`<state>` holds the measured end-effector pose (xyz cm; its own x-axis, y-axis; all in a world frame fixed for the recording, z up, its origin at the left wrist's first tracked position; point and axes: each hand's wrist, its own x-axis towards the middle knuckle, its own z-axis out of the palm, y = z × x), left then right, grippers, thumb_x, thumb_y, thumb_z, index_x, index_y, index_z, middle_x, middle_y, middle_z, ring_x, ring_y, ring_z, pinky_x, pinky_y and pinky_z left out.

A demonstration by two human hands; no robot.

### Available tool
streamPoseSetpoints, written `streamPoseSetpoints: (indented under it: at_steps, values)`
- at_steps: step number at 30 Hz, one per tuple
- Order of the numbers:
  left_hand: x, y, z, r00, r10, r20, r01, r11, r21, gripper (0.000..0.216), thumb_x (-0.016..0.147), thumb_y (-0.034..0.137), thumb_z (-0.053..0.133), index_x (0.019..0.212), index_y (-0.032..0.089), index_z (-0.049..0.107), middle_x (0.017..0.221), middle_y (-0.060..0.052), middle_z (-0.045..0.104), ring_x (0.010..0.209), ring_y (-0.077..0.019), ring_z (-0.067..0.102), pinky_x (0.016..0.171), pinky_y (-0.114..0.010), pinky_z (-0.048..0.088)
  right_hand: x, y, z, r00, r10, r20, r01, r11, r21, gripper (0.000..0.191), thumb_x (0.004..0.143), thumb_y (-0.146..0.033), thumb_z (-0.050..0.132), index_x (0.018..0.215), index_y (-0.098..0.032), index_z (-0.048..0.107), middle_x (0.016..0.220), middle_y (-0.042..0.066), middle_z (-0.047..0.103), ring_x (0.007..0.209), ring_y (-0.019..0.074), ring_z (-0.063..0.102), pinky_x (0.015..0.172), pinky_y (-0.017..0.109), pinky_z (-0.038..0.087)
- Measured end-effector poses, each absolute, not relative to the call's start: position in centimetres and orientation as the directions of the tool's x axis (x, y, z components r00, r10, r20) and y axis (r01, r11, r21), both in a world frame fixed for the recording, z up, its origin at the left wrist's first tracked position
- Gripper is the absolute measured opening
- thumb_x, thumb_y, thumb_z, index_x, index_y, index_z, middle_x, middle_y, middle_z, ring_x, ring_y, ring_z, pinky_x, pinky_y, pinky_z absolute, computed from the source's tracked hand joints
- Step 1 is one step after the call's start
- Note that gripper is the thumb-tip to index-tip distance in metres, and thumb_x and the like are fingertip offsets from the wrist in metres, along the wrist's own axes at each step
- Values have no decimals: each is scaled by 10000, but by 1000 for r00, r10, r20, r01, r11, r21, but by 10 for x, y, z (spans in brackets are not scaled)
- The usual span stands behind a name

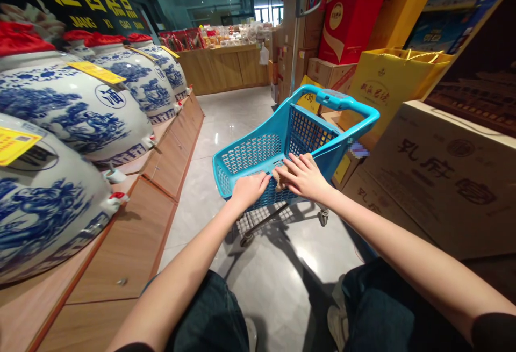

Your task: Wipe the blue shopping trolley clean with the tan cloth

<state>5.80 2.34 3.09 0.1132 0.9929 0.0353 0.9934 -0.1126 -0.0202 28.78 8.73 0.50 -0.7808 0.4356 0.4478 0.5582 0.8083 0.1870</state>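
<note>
A small blue plastic shopping cart [258, 153] on wheels stands in the aisle in front of me. My left hand [250, 188] curls over the near rim of its basket. My right hand [304, 177] lies with fingers spread on a brown cardboard box [282, 172] that rests at the basket's near edge. The cart's handle [342, 102] is on the far side, away from me. My knees in dark trousers show at the bottom.
Large blue-and-white ceramic jars [80, 105] with red lids line a wooden counter [133, 234] on the left. Stacked cardboard cartons [443, 180], a yellow gift bag [387, 83] and red boxes [350, 13] crowd the right. The grey tiled aisle [237, 115] runs ahead to a wooden display counter.
</note>
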Motion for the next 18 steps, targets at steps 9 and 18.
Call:
streamPoseSetpoints:
  at_steps: [9,18]
  values:
    - [58,22,30,113,992,54,994,-113,-12,518,1097,487,247,1114,225,693,1041,-80,790,960,-219,746,764,-277,504,306,94,12,-615,571,544,727,677,112,534,1008,-396,477,1444,-111,597,1468,202,603,1474,396,407,1233,614,235]
    - [58,22,33,109,993,33,991,-106,-80,531,1105,482,222,1156,221,681,1060,-98,795,981,-240,757,740,-287,490,319,102,30,-684,519,512,671,723,164,472,1048,-366,408,1388,-138,643,1351,168,686,1357,338,536,1213,556,283]
